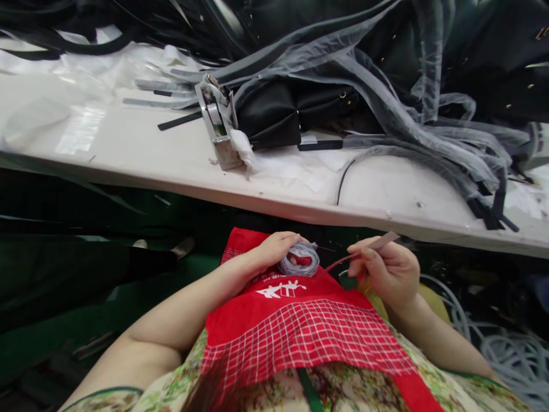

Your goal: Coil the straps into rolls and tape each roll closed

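Note:
My left hand (278, 249) rests over the lap, its fingers curled around a coiled roll of pale grey strip (305, 258). The coil shows an open hole in its middle, with red cloth behind it. On the right, my right hand (384, 269) pinches a thin pinkish-brown strip (383, 240) between thumb and fingers. One end of that strip sticks up past the fingertips, while a narrow length runs left and down toward the lap. A red apron (300, 332) with white print and a checked band lies beneath both hands.
Ahead runs a white table (171, 157) with a metal tape dispenser (221, 129) near its front edge. Black leather-like bags (274, 114) and plastic-wrapped straps (386, 109) pile up behind. Pale tubing (514, 360) lies heaped at lower right. Another person's dark-trousered leg (150, 260) is at left.

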